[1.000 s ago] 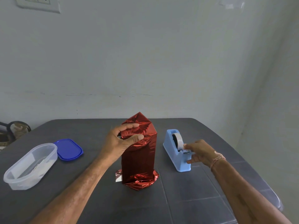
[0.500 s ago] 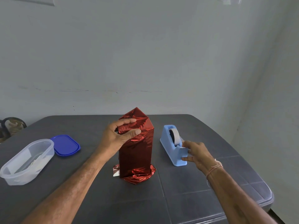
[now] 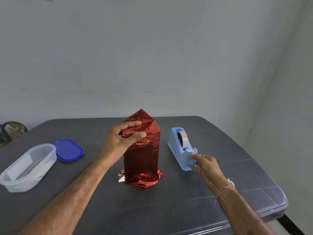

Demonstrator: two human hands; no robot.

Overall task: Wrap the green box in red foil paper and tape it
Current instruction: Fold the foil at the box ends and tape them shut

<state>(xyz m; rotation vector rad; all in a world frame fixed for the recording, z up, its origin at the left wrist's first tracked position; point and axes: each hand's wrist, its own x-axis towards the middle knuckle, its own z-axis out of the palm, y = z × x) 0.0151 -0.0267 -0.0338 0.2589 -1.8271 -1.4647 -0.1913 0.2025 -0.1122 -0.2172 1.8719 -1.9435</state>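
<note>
The box stands upright in the middle of the table, fully covered by red foil paper [image 3: 143, 160]; no green shows. Crumpled foil flares out round its base, and the top is folded up to a point. My left hand [image 3: 121, 141] grips the folded foil near the top, thumb in front and fingers behind. To the right sits a light blue tape dispenser [image 3: 176, 144] with a roll of tape [image 3: 183, 139]. My right hand [image 3: 206, 167] reaches to its near end, index fingertip touching the tape end at the cutter, thumb against the front below.
A clear plastic container [image 3: 10, 182] and its blue lid [image 3: 68, 150] lie at the left of the dark grey table [image 3: 220, 192]. The table's rounded corner and edge are at the lower right. A wall stands close behind.
My right hand drew back from the dispenser's cutter, then reached forward to it again. My left hand kept its grip on the foil top. The camera view shifted slightly.
</note>
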